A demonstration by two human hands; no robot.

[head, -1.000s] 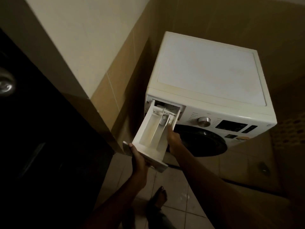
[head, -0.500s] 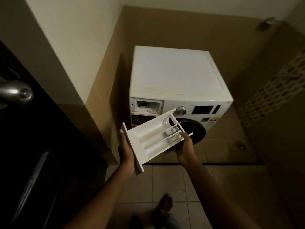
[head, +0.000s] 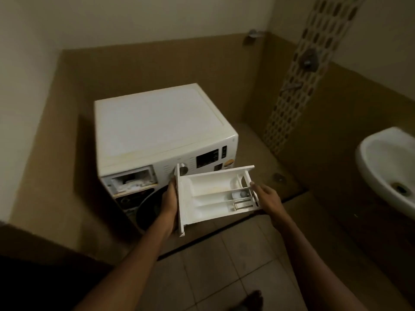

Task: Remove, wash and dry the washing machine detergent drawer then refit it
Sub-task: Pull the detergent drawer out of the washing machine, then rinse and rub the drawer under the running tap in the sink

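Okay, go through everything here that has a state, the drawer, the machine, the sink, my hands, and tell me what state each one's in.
detergent drawer: pulled fully out, open side up, held between both hands.
drawer slot: open, no drawer in it.
washing machine door: too dark to tell.
left hand: grips the drawer's front-panel end.
right hand: holds the drawer's rear end.
sink: no water visible, drain uncovered.

Hidden fingers, cropped edges
Fingers of the left hand (head: 169,203) vanish behind the detergent drawer (head: 213,198); the washbasin (head: 381,158) and a foot (head: 253,299) are cut off by the edges; control panel (head: 207,158) lettering is unreadably small.
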